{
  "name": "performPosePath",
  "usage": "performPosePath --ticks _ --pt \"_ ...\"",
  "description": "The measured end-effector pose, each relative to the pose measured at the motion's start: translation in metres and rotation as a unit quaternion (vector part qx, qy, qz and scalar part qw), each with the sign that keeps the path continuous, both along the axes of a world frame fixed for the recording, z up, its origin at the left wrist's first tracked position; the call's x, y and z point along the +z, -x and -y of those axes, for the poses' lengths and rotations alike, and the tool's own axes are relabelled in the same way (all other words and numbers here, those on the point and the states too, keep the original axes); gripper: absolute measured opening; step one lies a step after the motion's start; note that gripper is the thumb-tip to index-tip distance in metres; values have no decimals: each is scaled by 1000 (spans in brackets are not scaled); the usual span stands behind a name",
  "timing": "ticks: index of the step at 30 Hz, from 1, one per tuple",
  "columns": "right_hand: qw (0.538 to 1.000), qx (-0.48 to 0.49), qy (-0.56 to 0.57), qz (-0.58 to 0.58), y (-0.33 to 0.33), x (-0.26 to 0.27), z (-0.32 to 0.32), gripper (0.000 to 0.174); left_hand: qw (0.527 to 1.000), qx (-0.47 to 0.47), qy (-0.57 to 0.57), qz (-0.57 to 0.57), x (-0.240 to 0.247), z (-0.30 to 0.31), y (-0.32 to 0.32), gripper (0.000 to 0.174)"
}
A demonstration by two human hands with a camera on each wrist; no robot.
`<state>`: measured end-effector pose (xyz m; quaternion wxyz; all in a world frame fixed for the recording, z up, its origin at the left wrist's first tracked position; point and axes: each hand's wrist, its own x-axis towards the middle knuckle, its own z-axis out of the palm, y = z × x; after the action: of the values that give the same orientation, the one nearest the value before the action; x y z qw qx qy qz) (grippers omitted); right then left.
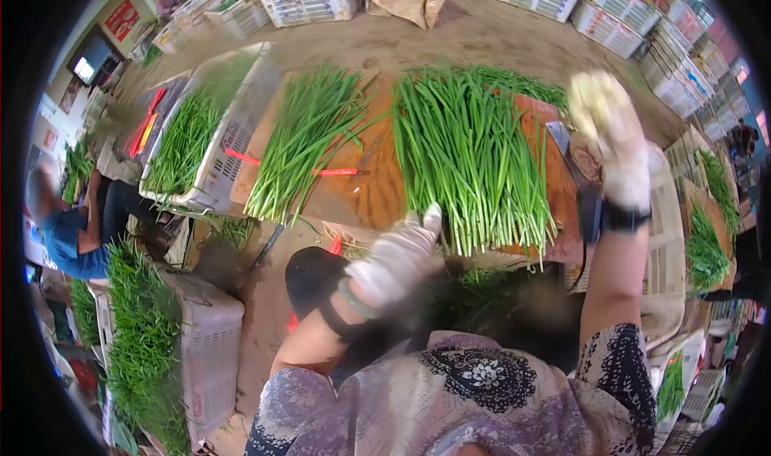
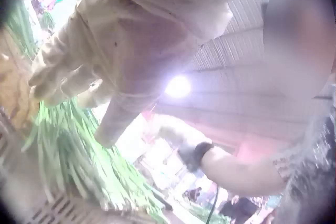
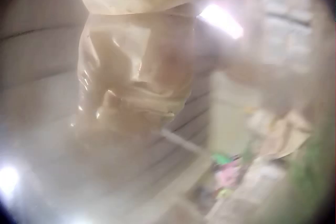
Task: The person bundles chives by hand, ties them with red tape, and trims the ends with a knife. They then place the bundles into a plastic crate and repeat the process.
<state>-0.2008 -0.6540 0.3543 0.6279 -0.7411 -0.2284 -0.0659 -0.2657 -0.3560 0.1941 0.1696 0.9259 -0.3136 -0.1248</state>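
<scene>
A broad pile of garlic chives [image 1: 474, 151] lies on the brown board [image 1: 373, 171], pale cut ends toward me. My gloved left hand [image 1: 397, 259] is at the lower left corner of this pile, fingertips right at the cut ends. In the left wrist view, that hand's thumb [image 2: 118, 119] reaches down over the chives [image 2: 73, 150], apart from the other fingers. My gloved right hand [image 1: 606, 119] is raised at the board's right end, blurred, with nothing showing in it. A smaller bunch of chives [image 1: 309, 139] lies left, beside a red tie strip [image 1: 336, 172].
A white crate [image 1: 210, 171] of chives stands left of the board; another crate [image 1: 213, 352] heaped with greens is lower left. A dark-framed device with a pale plate [image 1: 572, 147] is at the board's right end. A seated person [image 1: 68, 215] is at far left. Stacked crates [image 1: 618, 14] line the back right.
</scene>
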Motion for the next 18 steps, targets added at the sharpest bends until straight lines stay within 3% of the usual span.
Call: performPosePath --ticks 1,2,3,4,5,7,9,11,12,13,14,15,16,17,18 --pt "962 -229 145 -38 -18 -38 44 33 999 1 35 -12 3 -8 -10 87" --pt "865 -402 267 -136 -36 -76 87 43 995 76 4 -58 27 -9 -17 83" --pt "803 -435 394 -104 -40 -108 112 54 983 154 -29 -97 52 -12 -27 79" --pt "718 -468 510 -74 -45 -139 135 65 973 223 7 -65 45 -16 -38 77" --pt "816 -337 470 4 -23 -157 129 77 958 275 57 -59 31 -13 -55 78" --pt "825 -322 376 -272 5 -179 100 99 944 301 119 -66 -15 0 -89 86" --pt "859 -263 186 -399 14 -180 78 107 914 290 209 -192 -11 33 -103 84" --pt "874 -243 215 -361 16 -182 39 103 858 280 296 -312 -7 57 -112 82" --pt "880 -233 230 -344 20 -185 20 103 805 262 386 -365 -32 65 -119 83" --pt "886 -222 245 -324 20 -187 2 102 836 298 384 -254 -57 81 -122 82" --pt "877 -244 288 -296 16 -193 -14 104 832 300 394 -249 -75 93 -128 83" --pt "929 -245 145 -237 15 -220 -14 104 828 301 405 -243 -82 99 -133 84" --pt "940 -213 19 -265 22 -193 -12 104 792 277 471 -272 -70 92 -130 85" --pt "933 -178 -108 -293 32 -164 -9 104 750 255 531 -301 -49 80 -122 87" --pt "905 -209 -129 -349 35 -165 9 102 768 305 486 -284 -32 76 -117 83"
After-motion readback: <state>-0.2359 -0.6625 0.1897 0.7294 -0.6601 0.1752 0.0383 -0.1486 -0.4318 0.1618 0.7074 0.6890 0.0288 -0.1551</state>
